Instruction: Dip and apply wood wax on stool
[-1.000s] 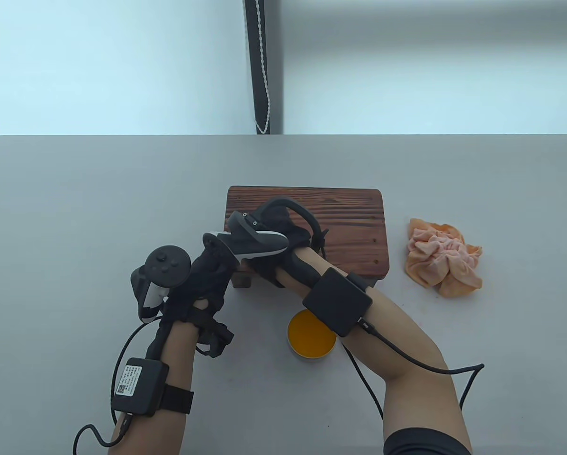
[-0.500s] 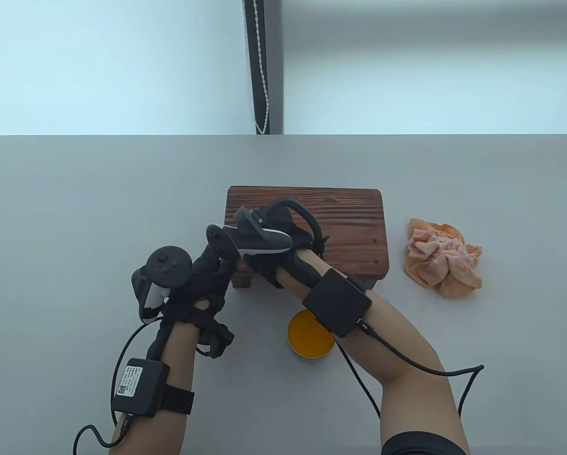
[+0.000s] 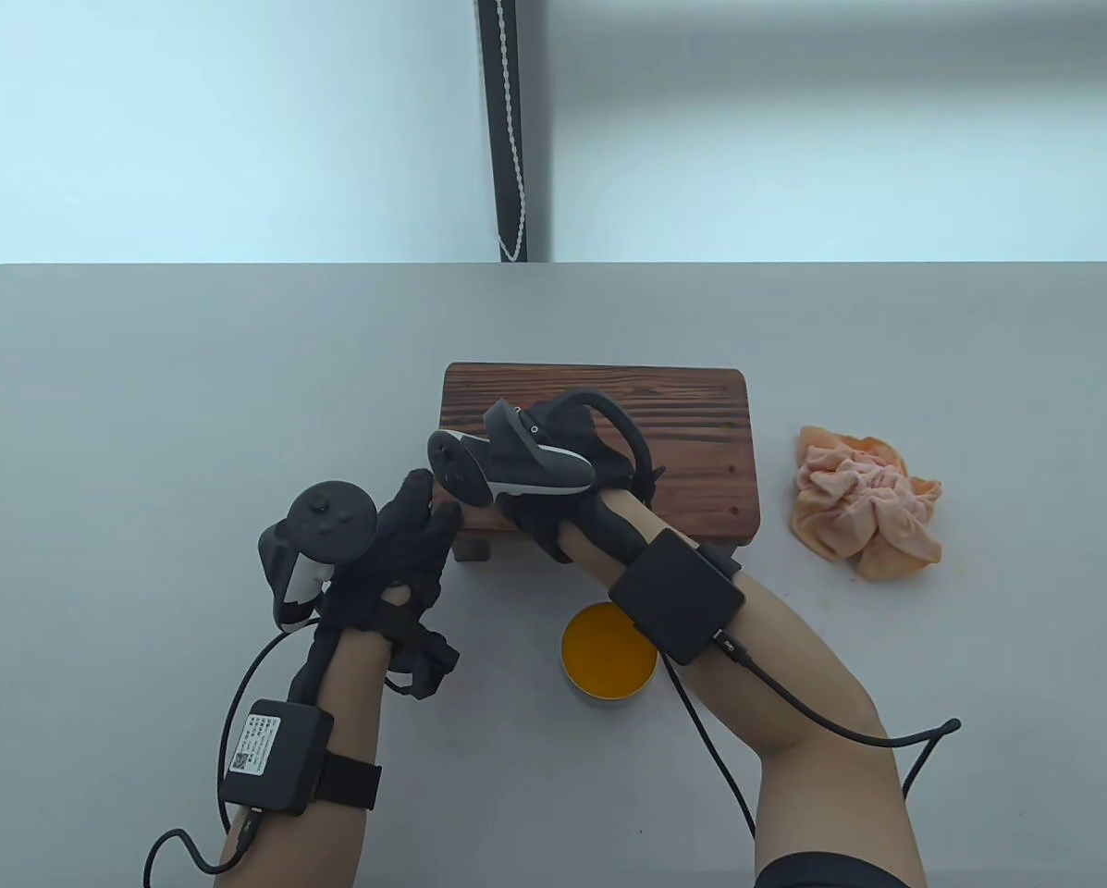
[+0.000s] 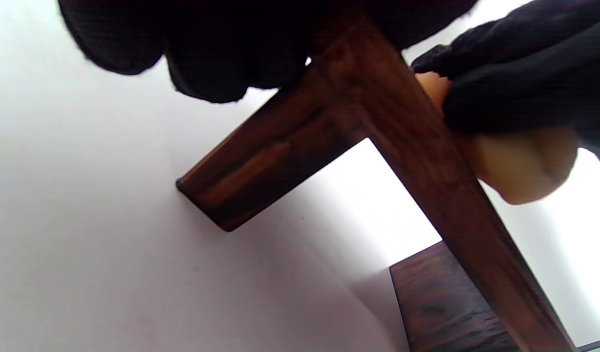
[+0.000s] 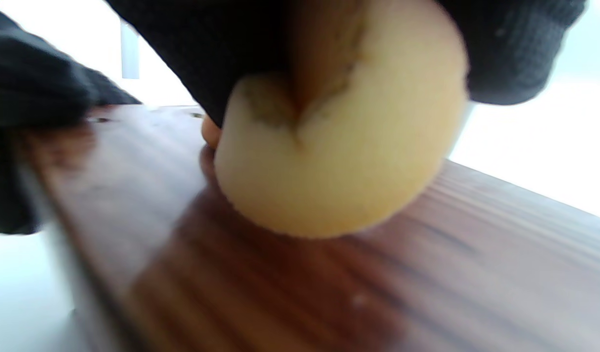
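While your right hand (image 3: 553, 481) grips the round yellow sponge (image 5: 339, 161) on the dark wooden stool (image 3: 682, 425) mid-counter, your left hand (image 3: 405, 546), fingers on its near-left corner, could slip, letting it skid.

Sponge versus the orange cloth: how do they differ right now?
The sponge is a smooth, rounded pale-yellow pad; the orange cloth is a crumpled peach-orange heap. The sponge is gripped in the right hand and pressed on the stool top; the orange cloth lies untouched on the table right of the stool. Both are soft.
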Demonstrator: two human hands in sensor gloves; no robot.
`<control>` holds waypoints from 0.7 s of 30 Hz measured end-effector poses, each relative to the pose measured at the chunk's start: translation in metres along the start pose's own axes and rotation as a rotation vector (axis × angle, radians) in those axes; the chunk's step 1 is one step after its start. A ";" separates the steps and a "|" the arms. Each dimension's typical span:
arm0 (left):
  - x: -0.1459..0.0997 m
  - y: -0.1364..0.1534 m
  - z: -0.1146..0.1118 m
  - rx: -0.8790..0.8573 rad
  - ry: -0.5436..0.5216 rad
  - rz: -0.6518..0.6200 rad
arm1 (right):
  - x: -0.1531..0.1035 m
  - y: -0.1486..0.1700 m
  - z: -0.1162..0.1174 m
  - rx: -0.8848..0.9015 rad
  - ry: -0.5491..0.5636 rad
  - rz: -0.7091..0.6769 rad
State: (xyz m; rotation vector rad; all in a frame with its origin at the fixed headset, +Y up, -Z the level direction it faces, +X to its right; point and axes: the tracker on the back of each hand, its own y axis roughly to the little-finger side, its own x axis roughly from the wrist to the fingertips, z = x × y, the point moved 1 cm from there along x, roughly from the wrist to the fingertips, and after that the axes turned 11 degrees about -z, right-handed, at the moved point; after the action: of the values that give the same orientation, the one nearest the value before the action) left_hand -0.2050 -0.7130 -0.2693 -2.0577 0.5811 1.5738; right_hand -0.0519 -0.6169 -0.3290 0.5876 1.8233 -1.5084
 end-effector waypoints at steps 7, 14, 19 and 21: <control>0.000 0.000 0.001 -0.001 -0.001 0.000 | -0.008 -0.008 -0.005 -0.118 -0.131 -0.098; 0.000 0.000 0.001 0.009 0.002 0.002 | -0.003 0.011 0.003 -0.070 0.003 0.013; 0.000 0.001 0.002 0.007 -0.002 0.004 | -0.016 0.005 -0.001 -0.105 -0.115 -0.054; 0.000 -0.001 0.002 0.023 0.004 0.000 | -0.021 -0.001 -0.003 -0.062 -0.112 -0.085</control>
State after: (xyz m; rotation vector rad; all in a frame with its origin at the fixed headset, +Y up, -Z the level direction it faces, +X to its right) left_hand -0.2060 -0.7114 -0.2697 -2.0439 0.5981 1.5563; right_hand -0.0396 -0.6127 -0.3122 0.3925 1.8215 -1.5034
